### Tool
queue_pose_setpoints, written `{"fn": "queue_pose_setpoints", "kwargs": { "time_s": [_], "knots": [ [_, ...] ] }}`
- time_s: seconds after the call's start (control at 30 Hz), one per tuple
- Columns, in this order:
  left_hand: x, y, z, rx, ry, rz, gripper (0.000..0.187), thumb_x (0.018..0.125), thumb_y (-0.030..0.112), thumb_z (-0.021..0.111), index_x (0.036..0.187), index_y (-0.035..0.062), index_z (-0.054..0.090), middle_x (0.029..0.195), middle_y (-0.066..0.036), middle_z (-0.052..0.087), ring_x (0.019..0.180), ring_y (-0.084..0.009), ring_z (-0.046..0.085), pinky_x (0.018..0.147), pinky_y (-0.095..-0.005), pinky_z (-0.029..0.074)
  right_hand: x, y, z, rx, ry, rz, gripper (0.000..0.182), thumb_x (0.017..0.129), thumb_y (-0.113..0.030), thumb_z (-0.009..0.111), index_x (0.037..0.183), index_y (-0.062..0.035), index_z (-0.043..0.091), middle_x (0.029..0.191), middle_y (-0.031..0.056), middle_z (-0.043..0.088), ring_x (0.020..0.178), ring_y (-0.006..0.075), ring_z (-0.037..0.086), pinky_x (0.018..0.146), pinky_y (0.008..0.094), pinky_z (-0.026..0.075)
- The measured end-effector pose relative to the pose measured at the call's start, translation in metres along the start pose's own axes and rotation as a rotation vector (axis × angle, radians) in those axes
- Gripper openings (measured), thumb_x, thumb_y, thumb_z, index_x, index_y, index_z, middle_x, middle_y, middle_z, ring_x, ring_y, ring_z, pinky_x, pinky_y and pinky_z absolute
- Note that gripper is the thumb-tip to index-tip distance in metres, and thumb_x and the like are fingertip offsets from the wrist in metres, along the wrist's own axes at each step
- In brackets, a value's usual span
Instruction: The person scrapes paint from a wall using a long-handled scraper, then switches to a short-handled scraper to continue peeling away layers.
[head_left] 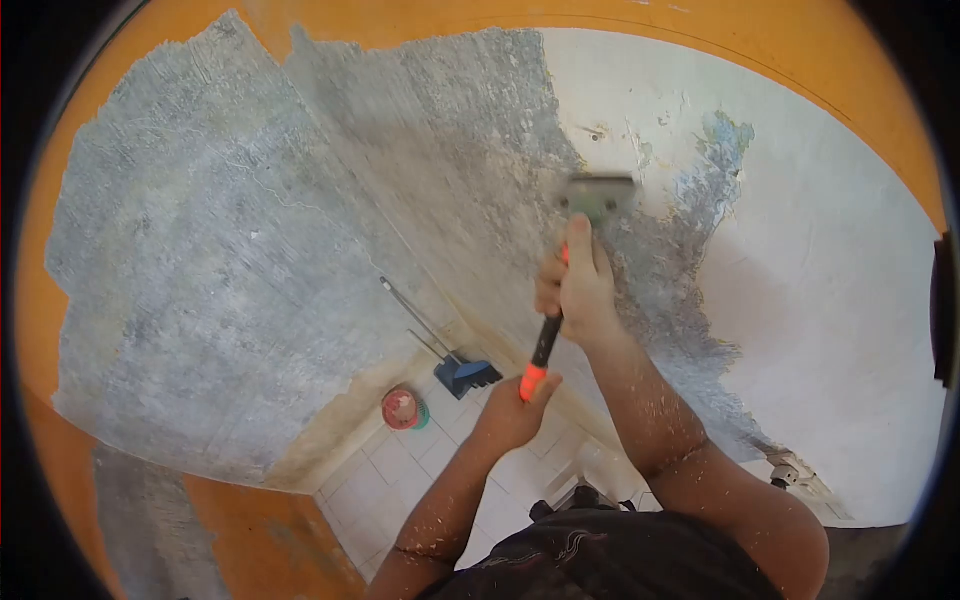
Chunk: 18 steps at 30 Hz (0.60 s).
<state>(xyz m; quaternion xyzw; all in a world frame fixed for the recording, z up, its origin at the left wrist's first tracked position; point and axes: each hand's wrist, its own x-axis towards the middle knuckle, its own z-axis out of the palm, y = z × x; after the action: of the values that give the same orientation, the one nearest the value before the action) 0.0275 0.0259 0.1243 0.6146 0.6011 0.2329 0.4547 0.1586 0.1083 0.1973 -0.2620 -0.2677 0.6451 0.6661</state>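
Observation:
A paint scraper (597, 196) with a wide metal blade and a black and orange handle (541, 350) presses against the wall where white paint (800, 250) meets bare grey plaster (230, 260). My right hand (575, 285) grips the upper part of the handle, just below the blade. My left hand (512, 412) holds the orange end of the handle from below. The blade is blurred by motion. Both forearms are speckled with white paint flakes.
Two walls meet in a corner, with orange paint (250, 540) left at the edges. On the tiled floor (400, 490) below lie a blue dustpan with a long handle (462, 372) and a red bowl (401, 408).

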Motion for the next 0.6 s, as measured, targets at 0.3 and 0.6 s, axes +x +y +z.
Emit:
{"fn": "queue_pose_setpoints", "kwargs": {
  "time_s": [0.3,0.6],
  "knots": [
    [0.016,0.0,-0.007,-0.04,0.072,0.057,0.041,0.088,0.035,0.059,0.072,-0.0024,0.055,0.058,-0.009,0.05,0.055,-0.0133,0.044,0.053,-0.031,0.041,0.0,-0.013,0.002,-0.002,-0.103,-0.039,0.04,0.094,-0.051,0.039,0.073,-0.0168,0.035,0.055,-0.0035,0.031,0.039,0.0078,0.027,0.037,0.0252,0.026],
    [-0.041,-0.083,0.048,-0.433,-0.039,0.385,0.036,0.081,0.008,0.067,0.11,0.0001,0.047,0.074,-0.005,0.059,0.064,-0.0102,0.054,0.059,-0.0251,0.044,-0.059,-0.024,-0.076,0.044,-0.175,-0.046,0.031,0.093,-0.034,0.048,0.075,-0.0085,0.046,0.061,0.0031,0.046,0.048,0.0138,0.049,0.046,0.0284,0.041]
  ]
}}
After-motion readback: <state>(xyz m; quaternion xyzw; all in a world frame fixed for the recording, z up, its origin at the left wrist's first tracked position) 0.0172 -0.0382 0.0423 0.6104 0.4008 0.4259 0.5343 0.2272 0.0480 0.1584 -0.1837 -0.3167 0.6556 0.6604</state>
